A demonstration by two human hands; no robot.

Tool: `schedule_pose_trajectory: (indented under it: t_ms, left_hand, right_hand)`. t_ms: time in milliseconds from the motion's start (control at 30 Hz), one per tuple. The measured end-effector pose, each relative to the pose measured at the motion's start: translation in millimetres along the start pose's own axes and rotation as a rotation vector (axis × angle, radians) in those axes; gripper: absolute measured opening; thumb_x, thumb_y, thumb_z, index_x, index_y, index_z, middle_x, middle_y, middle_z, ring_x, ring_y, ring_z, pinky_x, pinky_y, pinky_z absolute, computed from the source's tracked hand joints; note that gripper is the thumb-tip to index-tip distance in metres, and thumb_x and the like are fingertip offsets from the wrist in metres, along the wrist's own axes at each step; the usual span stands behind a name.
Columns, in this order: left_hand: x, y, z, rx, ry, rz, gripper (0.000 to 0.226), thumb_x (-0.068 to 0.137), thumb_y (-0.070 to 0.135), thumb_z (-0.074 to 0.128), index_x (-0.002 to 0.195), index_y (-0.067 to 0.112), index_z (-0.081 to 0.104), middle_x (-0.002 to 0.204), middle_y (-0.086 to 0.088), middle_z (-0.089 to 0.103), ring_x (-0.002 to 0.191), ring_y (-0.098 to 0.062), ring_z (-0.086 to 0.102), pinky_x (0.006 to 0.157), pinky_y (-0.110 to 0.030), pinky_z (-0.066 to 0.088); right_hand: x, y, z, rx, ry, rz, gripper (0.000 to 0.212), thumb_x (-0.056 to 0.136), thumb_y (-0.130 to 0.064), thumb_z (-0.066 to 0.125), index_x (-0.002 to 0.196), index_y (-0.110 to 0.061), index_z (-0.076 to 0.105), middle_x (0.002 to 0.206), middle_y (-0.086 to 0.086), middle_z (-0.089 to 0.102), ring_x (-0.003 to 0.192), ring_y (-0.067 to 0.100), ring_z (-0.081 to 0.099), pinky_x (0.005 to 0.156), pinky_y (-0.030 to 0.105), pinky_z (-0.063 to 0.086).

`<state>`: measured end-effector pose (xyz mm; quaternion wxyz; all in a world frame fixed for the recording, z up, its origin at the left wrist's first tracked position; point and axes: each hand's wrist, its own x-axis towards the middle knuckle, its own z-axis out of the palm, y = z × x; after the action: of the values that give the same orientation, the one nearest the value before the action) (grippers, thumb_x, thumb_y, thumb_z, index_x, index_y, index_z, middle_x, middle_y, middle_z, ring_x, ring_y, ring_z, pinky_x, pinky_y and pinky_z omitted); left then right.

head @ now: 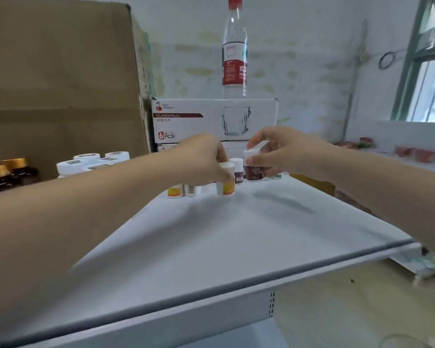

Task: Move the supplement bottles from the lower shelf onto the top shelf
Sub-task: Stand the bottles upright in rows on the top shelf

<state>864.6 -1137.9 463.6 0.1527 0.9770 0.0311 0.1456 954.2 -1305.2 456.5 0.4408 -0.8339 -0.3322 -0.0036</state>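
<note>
Both my arms reach over the white top shelf [236, 234] toward its back. My left hand [204, 156] grips the white cap of a small white bottle with a yellow-orange label [225, 187], which stands on or just above the shelf. My right hand [281, 151] holds a white-capped bottle with a dark red label [254, 169] close to the shelf surface. Another dark-red-label bottle [237, 170] stands between them. Two more small bottles [183, 190] stand left of the yellow one, partly hidden under my left hand.
A large cardboard box [60, 76] fills the left. White-lidded jars [93, 160] and dark jars with gold lids [3, 174] stand beside it. A glass-mug carton [211, 119] with a water bottle [234, 49] on top sits at the back. A window [427, 71] is at right.
</note>
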Motion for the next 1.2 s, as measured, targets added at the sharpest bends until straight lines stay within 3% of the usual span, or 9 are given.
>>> schedule_pose_trajectory:
  t_ms: [100,233,300,400,500,700,933,1200]
  left_hand:
    - [18.3,2.1,2.8,0.067,0.011,-0.030,0.029,0.084,0.033,0.076,0.108,0.020,0.071,0.098,0.001,0.072,0.084,-0.014,0.064,0.064,-0.023,0.049]
    - [29.4,1.0,12.8,0.086,0.022,-0.062,0.032,0.083,0.034,0.077,0.112,0.023,0.070,0.104,0.001,0.069,0.091,-0.019,0.063,0.070,-0.026,0.048]
    - [31.1,0.3,17.6,0.083,0.036,-0.067,0.032,0.082,0.035,0.077,0.112,0.024,0.070,0.105,0.001,0.068,0.092,-0.019,0.062,0.073,-0.027,0.048]
    - [30.7,-0.1,20.7,0.058,0.051,-0.094,0.031,0.081,0.037,0.079,0.107,0.027,0.065,0.103,0.004,0.065,0.093,-0.018,0.061,0.068,-0.026,0.045]
    - [29.9,-3.0,22.2,0.030,0.090,-0.113,0.030,0.080,0.036,0.080,0.099,0.027,0.058,0.101,0.004,0.062,0.093,-0.019,0.060,0.070,-0.028,0.045]
    - [31.8,-7.1,33.8,-0.006,0.128,-0.133,0.030,0.081,0.033,0.079,0.102,0.025,0.061,0.103,0.001,0.065,0.092,-0.021,0.061,0.074,-0.029,0.048]
    - [32.7,-6.9,41.1,-0.015,0.191,-0.134,0.025,0.082,0.031,0.077,0.098,0.025,0.059,0.105,-0.002,0.066,0.095,-0.022,0.062,0.076,-0.029,0.047]
    - [31.5,-6.0,43.8,0.017,0.211,-0.104,0.022,0.086,0.029,0.073,0.099,0.024,0.057,0.106,-0.003,0.064,0.092,-0.024,0.062,0.077,-0.033,0.052]
  right_hand:
    - [27.0,8.6,-0.1,-0.063,-0.033,0.003,0.022,0.083,-0.022,0.076,0.101,-0.023,0.063,0.096,0.010,0.070,0.082,0.024,0.072,0.077,0.036,0.061]
    - [33.6,28.0,7.3,-0.102,0.014,-0.062,0.018,0.081,-0.024,0.076,0.092,-0.023,0.062,0.079,-0.001,0.069,0.070,0.020,0.070,0.054,0.030,0.055]
    - [30.9,39.4,12.2,-0.111,0.028,-0.099,0.020,0.079,-0.025,0.077,0.092,-0.023,0.063,0.082,0.001,0.070,0.072,0.020,0.069,0.065,0.036,0.056]
    - [29.3,46.7,15.1,-0.139,0.034,-0.142,0.021,0.078,-0.027,0.078,0.093,-0.025,0.062,0.086,0.001,0.069,0.076,0.019,0.067,0.067,0.030,0.052]
    - [30.6,48.5,17.2,-0.144,0.053,-0.163,0.022,0.077,-0.029,0.078,0.093,-0.027,0.062,0.091,-0.001,0.069,0.083,0.018,0.067,0.075,0.033,0.053]
    - [27.9,51.4,21.2,-0.120,0.032,-0.143,0.034,0.071,-0.021,0.082,0.094,-0.029,0.059,0.096,-0.005,0.067,0.087,0.018,0.069,0.085,0.039,0.055]
    - [28.8,51.4,26.8,-0.124,0.059,-0.164,0.032,0.073,-0.020,0.079,0.092,-0.033,0.057,0.095,-0.008,0.063,0.086,0.013,0.069,0.081,0.037,0.056]
    - [29.8,52.6,28.7,-0.131,0.084,-0.168,0.032,0.075,-0.018,0.078,0.098,-0.024,0.057,0.096,-0.003,0.063,0.085,0.016,0.068,0.072,0.027,0.050]
